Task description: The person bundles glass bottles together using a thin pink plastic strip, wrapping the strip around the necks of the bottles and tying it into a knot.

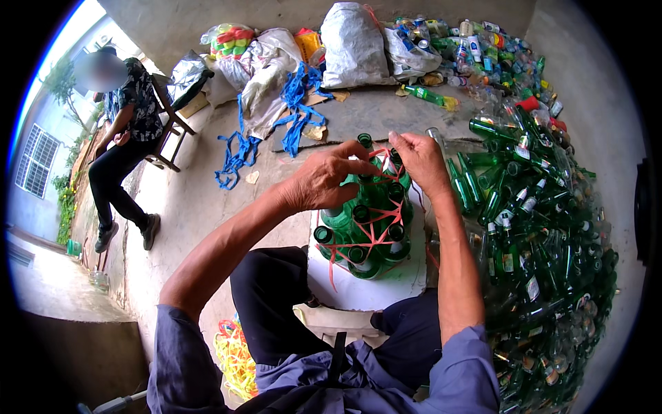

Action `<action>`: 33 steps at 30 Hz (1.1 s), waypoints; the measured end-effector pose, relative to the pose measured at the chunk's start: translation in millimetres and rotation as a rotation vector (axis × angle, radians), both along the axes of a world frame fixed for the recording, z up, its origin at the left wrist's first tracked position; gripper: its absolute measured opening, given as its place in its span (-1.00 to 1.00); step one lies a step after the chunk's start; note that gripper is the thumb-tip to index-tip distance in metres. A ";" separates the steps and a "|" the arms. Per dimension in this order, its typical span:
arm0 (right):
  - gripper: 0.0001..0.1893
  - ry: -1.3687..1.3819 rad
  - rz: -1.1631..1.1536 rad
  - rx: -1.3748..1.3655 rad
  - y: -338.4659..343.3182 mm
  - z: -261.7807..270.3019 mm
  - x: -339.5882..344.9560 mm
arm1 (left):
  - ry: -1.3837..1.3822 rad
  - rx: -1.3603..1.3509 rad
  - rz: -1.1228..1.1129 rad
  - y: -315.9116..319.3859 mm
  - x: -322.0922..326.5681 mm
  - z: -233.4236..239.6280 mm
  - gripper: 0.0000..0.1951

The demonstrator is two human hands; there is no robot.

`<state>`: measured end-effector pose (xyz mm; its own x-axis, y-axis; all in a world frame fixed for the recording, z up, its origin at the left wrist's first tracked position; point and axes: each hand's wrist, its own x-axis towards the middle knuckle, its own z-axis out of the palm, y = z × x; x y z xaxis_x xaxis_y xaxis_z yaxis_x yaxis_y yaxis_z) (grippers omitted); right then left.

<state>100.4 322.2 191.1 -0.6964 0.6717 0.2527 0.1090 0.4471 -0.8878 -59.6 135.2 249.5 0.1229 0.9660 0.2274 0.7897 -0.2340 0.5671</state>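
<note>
Several upright green glass bottles (360,213) stand packed together on a white board (357,292) between the person's knees. Pink-red plastic twine (380,238) runs around and between their necks, with a loose end hanging at the near left. At the far left of the bundle is my left hand (333,178), its fingers bent over the bottle tops; whether it pinches the twine is hidden. My right hand (421,160) is at the far right bottle necks, thumb and forefinger pressed together by the twine; what lies between them is too small to tell.
A large heap of green bottles (532,248) lies along the right side. White woven sacks (354,46), blue strapping (295,108) and plastic bottles line the far wall. One person (134,108) sits on a wooden chair at left. Yellow and red strapping (235,357) lies near the left knee.
</note>
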 end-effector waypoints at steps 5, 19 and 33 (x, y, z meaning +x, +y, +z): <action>-0.53 -0.018 -0.012 0.017 1.4 -3.4 1.7 | 0.354 0.145 -0.084 -9.2 6.5 8.6 -0.51; -0.38 -0.178 -0.130 0.202 -4.2 2.7 9.1 | 0.403 0.016 0.068 -31.0 2.0 -18.4 -0.62; -0.57 -0.039 -0.040 0.020 -3.7 0.6 42.8 | -0.299 -0.060 0.241 -60.4 2.6 -43.0 -0.51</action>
